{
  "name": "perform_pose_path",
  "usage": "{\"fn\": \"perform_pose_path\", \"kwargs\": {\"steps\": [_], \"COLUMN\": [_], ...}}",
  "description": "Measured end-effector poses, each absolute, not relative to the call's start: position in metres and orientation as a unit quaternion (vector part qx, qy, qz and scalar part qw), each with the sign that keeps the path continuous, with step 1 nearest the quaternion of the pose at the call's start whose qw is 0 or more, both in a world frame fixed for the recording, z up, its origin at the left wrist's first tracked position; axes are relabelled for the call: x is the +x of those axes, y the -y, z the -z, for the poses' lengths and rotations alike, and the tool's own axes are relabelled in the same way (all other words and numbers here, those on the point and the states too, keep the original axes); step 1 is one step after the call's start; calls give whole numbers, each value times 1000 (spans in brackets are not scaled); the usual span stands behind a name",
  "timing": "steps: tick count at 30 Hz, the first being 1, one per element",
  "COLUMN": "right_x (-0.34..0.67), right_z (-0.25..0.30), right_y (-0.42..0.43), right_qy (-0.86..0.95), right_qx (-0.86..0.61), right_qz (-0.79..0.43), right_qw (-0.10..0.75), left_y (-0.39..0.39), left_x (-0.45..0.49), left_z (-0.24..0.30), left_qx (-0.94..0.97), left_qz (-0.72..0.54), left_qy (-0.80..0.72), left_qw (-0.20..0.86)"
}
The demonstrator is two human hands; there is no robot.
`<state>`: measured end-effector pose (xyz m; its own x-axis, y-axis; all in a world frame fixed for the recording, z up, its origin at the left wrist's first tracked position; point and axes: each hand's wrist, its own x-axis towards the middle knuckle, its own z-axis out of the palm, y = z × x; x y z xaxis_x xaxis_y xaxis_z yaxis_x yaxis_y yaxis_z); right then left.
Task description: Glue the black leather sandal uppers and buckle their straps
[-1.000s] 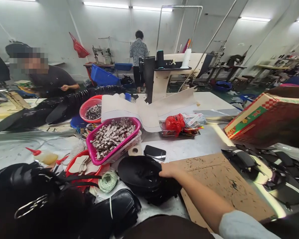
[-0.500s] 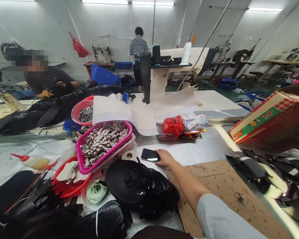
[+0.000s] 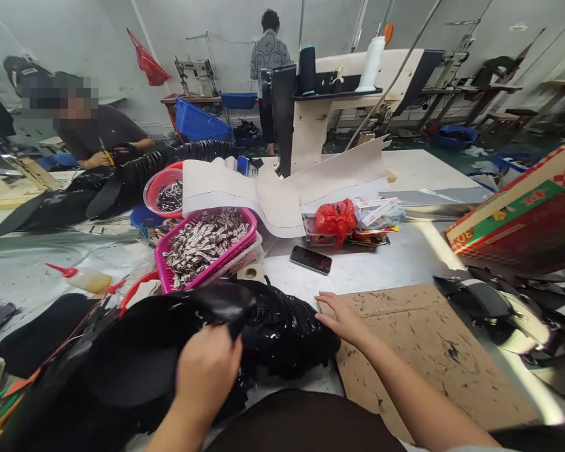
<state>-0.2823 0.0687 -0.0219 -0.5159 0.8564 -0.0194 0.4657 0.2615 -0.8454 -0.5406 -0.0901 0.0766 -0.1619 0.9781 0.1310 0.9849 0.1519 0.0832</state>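
Note:
My left hand is closed on the edge of a large, dark black piece that looks like sheet material, slightly shiny in places. The piece spreads over the left of the table and hides much of what lies there. My right hand has its fingers stretched and a little apart, at the right side of a stack of black pieces; whether the fingertips touch it I cannot tell. Beyond that hand a smartphone lies flat on the table, apart from both hands.
A magenta basket of small labels stands behind the stack. Brown cardboard lies to the right, near several black parts. A glue bottle lies left. A sewing machine and a co-worker are farther back.
My right hand has let go of the phone and come back to the stack. My left hand has come into view, gripping the black piece. The view has tilted down.

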Motion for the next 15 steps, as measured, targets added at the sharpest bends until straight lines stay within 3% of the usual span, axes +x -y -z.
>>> {"fn": "perform_pose_path", "kwargs": {"steps": [6,15], "right_x": [-259,-279], "right_z": [53,47], "right_y": [-22,-8], "right_qy": [552,328], "right_qx": [-578,-540], "right_qz": [-532,-682], "right_qw": [282,369], "left_y": [40,47], "left_x": [-482,-482], "left_z": [-16,-21], "left_qx": [-730,-712], "left_qz": [-44,-35], "left_qy": [675,688], "left_qw": [-99,-136]}}
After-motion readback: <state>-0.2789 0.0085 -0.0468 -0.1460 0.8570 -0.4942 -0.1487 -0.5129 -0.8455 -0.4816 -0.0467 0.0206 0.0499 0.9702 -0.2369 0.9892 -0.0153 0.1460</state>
